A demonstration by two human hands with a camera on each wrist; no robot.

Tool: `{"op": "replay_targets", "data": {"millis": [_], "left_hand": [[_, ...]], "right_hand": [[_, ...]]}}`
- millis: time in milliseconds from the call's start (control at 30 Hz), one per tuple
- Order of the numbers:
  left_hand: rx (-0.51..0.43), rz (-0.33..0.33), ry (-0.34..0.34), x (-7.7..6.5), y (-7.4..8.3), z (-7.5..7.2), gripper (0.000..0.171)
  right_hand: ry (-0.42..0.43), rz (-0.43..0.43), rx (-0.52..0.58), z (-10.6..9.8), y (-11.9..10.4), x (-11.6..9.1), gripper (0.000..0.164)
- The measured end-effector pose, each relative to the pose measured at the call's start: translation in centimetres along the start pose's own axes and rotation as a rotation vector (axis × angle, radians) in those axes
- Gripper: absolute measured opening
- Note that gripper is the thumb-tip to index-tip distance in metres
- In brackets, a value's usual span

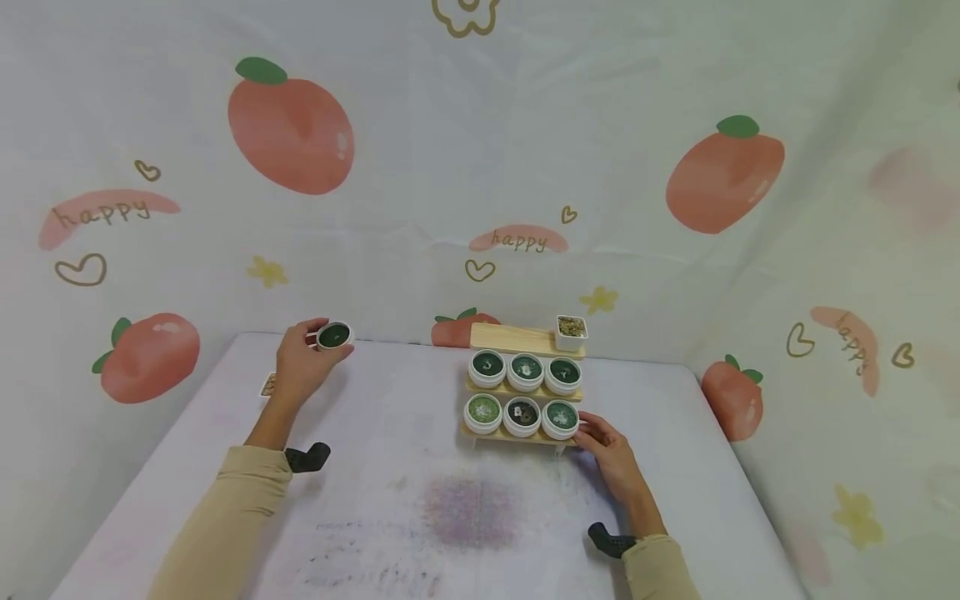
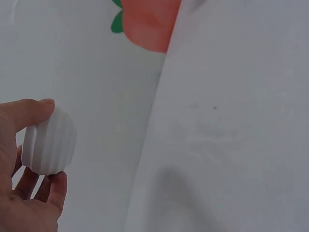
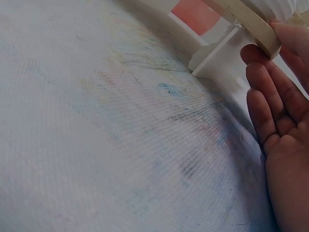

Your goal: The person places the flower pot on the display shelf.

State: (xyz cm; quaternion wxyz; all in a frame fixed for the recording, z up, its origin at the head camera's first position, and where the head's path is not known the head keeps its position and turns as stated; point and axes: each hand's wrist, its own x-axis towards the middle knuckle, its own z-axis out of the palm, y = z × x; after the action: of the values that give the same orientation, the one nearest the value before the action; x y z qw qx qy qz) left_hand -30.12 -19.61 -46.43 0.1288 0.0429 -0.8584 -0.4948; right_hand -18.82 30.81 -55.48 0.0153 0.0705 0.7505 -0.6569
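Note:
In the head view my left hand (image 1: 300, 367) holds a small round white pot (image 1: 334, 336) with a dark green top, raised over the far left of the table. The left wrist view shows the pot's ribbed side (image 2: 52, 142) between thumb and fingers. A tiered wooden display stand (image 1: 513, 337) is at the centre right, with three similar pots on each of its two lower tiers. My right hand (image 1: 617, 462) is at the stand's lower right corner. Seen from the right wrist, thumb and forefinger pinch the end of a wooden board (image 3: 253, 31), other fingers below it.
On the stand's top tier, at its right end, sits a square white container (image 1: 571, 340) of yellowish bits. Another small container (image 1: 267, 386) is partly hidden behind my left wrist. A patterned cloth wall (image 1: 405, 283) rises behind the table (image 1: 390, 467).

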Motion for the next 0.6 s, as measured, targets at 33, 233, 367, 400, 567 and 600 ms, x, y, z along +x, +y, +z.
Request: {"op": "replay_targets", "data": {"millis": [33, 233, 367, 400, 567, 600], "left_hand": [[-0.006, 0.008, -0.01, 0.0, 0.4, 0.1, 0.07], [-0.057, 0.03, -0.037, 0.0, 2.8, 0.5, 0.074], [-0.095, 0.031, -0.057, -0.1, 4.5, 0.9, 0.074], [-0.105, 0.035, -0.06, -0.2, 4.9, 1.0, 0.074], [-0.153, 0.099, -0.068, -0.5, 6.6, 1.7, 0.069], [-0.165, 0.113, -0.068, -0.6, 6.9, 1.9, 0.068]], "right_hand": [[-0.002, 0.001, 0.005, 0.0, 0.0, 0.0, 0.049], [-0.007, -0.009, 0.029, 0.1, -0.2, -0.1, 0.047], [-0.002, -0.014, 0.024, 0.1, -0.2, 0.0, 0.046], [0.001, -0.015, 0.025, 0.1, -0.1, 0.0, 0.046], [0.0, -0.012, 0.019, 0.1, 0.1, 0.0, 0.046], [-0.003, -0.01, 0.015, 0.1, 0.1, 0.0, 0.045]]}}
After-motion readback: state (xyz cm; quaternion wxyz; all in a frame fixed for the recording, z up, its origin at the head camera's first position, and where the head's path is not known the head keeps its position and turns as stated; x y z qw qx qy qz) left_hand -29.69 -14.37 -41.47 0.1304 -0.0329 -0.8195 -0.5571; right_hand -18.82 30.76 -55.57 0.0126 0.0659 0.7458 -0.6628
